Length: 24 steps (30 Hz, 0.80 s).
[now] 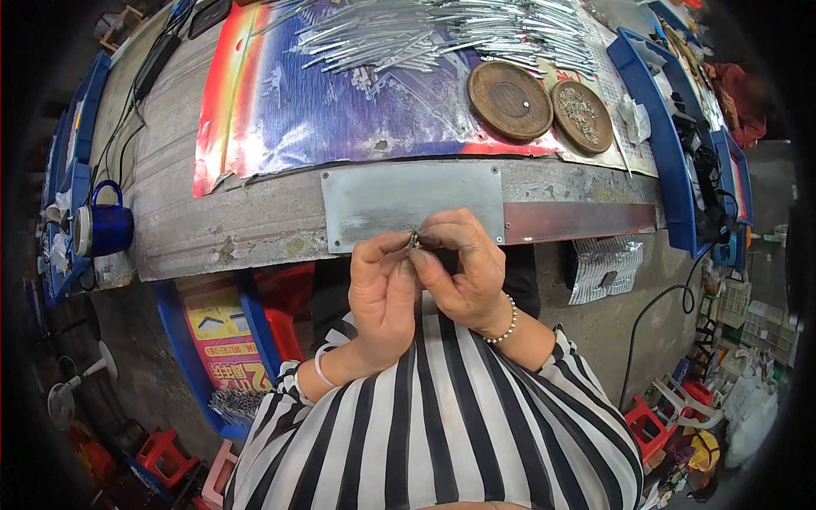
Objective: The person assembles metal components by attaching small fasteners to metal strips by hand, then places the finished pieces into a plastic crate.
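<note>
My left hand and my right hand meet at the near edge of the table. Between their fingertips they pinch a small, dark silvery metal part. The fingers cover much of it, so its exact kind does not show. Just beyond my fingers lies a grey metal plate, screwed down at the table's edge. Farther off to the right, a round wooden dish has one tiny pale piece in it. The wooden dish beside it holds many tiny metal pieces.
Long thin metal strips are heaped at the back on a colourful sheet. A blue mug stands at the left. Blue bins line the right side. Below the table at left, a blue tray holds more metal pieces.
</note>
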### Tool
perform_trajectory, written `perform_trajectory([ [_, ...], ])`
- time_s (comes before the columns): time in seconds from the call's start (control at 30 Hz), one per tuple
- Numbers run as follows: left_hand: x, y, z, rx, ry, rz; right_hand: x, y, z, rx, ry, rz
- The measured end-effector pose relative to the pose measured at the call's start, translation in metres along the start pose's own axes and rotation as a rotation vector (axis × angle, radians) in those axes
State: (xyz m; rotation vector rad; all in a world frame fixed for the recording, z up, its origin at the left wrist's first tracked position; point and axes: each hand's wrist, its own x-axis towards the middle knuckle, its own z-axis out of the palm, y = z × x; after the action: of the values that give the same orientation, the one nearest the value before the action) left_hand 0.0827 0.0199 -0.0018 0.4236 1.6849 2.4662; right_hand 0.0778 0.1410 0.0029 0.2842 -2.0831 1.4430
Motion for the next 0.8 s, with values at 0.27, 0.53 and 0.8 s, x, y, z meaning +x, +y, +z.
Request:
perform_trajectory([
  [0.27,0.003,-0.007,0.001,0.099,0.037,0.023,-0.009,0.004,0.013,-0.110,0.027,0.013],
  [0.53,-0.001,-0.009,0.002,-0.031,-0.029,0.004,-0.003,0.000,-0.002,0.354,-0.003,0.339],
  [0.8,-0.006,-0.005,0.002,0.030,0.050,0.104,-0.010,-0.001,0.015,0.050,0.133,0.005],
])
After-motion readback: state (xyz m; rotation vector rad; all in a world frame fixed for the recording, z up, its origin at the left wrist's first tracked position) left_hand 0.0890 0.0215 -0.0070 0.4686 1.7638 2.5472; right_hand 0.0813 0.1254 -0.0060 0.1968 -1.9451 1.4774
